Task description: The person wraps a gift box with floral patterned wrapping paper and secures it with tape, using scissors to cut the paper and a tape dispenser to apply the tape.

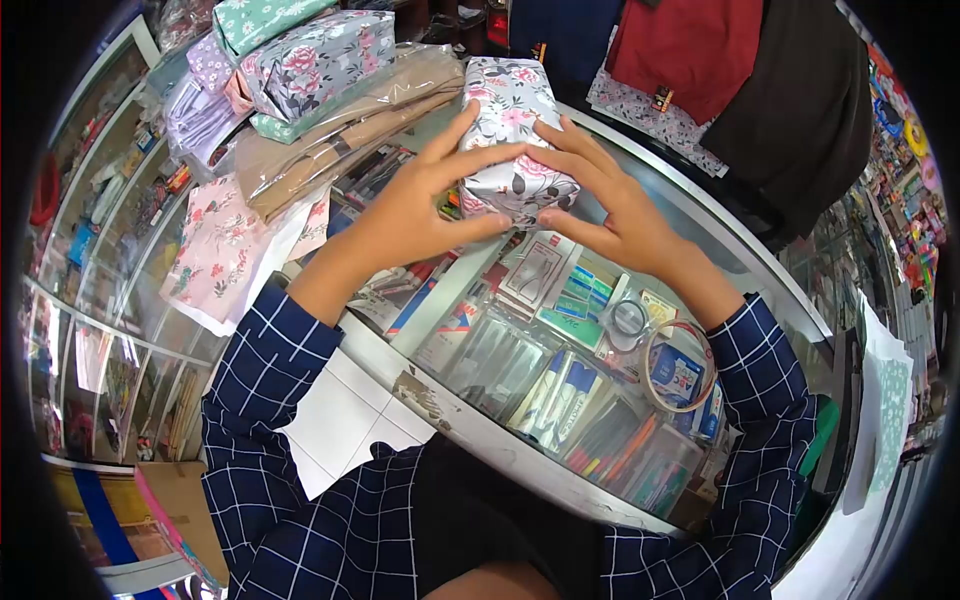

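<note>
A box-shaped parcel in grey floral paper stands on the glass counter, at the top middle of the head view. Around its left side is my left hand, fingers spread, fingertips on the upper face and thumb low on the near end. My right hand lies against the right side in the same way, its thumb at the near lower corner. Both hands hold the parcel between them, and their index fingertips meet on its top. The parcel's underside is hidden.
Wrapped floral parcels and a brown garment in clear plastic lie to the left, with floral paper sheets below them. A clear tape roll and a larger ring are at the right. Dark and red cloths hang beyond the counter.
</note>
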`<state>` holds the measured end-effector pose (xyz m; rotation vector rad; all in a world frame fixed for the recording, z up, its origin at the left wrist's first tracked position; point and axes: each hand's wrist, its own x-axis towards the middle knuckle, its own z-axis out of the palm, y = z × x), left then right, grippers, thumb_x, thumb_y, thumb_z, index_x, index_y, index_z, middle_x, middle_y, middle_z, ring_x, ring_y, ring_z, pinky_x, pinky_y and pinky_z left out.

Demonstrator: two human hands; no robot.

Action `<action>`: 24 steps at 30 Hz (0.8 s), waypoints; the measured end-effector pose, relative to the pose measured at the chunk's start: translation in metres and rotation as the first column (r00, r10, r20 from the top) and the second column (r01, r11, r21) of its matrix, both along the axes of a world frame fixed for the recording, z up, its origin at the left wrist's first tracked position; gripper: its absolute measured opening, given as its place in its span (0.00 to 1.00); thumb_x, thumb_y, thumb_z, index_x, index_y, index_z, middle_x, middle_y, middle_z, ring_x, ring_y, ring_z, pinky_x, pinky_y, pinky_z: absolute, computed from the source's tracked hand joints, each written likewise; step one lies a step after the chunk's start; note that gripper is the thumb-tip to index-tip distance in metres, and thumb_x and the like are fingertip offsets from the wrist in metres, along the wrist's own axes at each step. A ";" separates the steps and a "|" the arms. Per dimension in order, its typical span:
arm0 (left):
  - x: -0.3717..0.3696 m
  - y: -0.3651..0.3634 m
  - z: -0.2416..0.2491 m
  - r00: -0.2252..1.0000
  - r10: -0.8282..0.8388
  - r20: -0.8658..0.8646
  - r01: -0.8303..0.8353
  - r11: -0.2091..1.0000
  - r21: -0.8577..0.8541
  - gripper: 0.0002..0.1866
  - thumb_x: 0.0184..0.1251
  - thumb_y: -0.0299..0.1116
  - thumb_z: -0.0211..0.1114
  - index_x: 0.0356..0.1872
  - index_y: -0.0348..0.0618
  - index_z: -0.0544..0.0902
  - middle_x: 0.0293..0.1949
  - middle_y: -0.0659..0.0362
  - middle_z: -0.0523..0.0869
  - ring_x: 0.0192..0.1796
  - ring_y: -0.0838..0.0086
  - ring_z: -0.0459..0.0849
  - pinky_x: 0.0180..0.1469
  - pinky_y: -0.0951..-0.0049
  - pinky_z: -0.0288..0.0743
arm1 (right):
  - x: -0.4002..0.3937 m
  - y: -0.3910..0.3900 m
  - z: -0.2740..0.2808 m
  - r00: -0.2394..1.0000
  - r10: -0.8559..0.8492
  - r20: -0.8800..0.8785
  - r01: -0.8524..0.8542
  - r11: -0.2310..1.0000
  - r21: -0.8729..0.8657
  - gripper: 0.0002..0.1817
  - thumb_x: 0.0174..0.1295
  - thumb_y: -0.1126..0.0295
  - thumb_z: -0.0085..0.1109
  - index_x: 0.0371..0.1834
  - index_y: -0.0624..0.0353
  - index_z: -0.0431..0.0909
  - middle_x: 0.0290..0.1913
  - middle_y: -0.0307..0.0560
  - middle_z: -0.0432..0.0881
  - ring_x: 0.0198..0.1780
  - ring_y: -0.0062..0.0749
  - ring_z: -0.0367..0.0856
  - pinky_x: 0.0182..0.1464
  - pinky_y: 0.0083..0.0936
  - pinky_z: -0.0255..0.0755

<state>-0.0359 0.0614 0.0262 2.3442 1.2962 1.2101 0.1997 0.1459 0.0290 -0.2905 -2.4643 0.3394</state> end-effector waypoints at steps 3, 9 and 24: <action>0.002 -0.001 0.000 0.999 0.025 -0.032 -0.026 0.999 -0.023 0.31 0.55 0.41 0.73 0.63 0.59 0.77 0.75 0.40 0.52 0.71 0.46 0.63 0.68 0.57 0.63 | -0.006 -0.005 -0.001 0.998 -0.036 -0.045 0.032 0.996 -0.078 0.26 0.62 0.60 0.62 0.63 0.51 0.71 0.70 0.51 0.64 0.75 0.57 0.52 0.72 0.45 0.53; 0.007 -0.012 0.001 0.998 0.038 0.042 -0.033 0.993 -0.115 0.28 0.62 0.37 0.67 0.65 0.57 0.75 0.75 0.39 0.49 0.73 0.46 0.60 0.69 0.60 0.60 | -0.012 -0.010 -0.006 0.996 -0.059 -0.071 0.048 0.988 -0.145 0.21 0.63 0.62 0.60 0.58 0.54 0.73 0.70 0.52 0.65 0.75 0.61 0.51 0.72 0.46 0.53; 0.021 -0.067 -0.004 0.970 0.194 0.147 -0.176 0.976 -0.128 0.25 0.59 0.28 0.56 0.61 0.52 0.79 0.76 0.47 0.52 0.74 0.52 0.61 0.69 0.61 0.61 | -0.018 -0.031 -0.001 0.996 0.059 -0.072 -0.050 0.992 0.120 0.18 0.57 0.61 0.60 0.50 0.55 0.78 0.55 0.50 0.74 0.56 0.50 0.67 0.58 0.40 0.67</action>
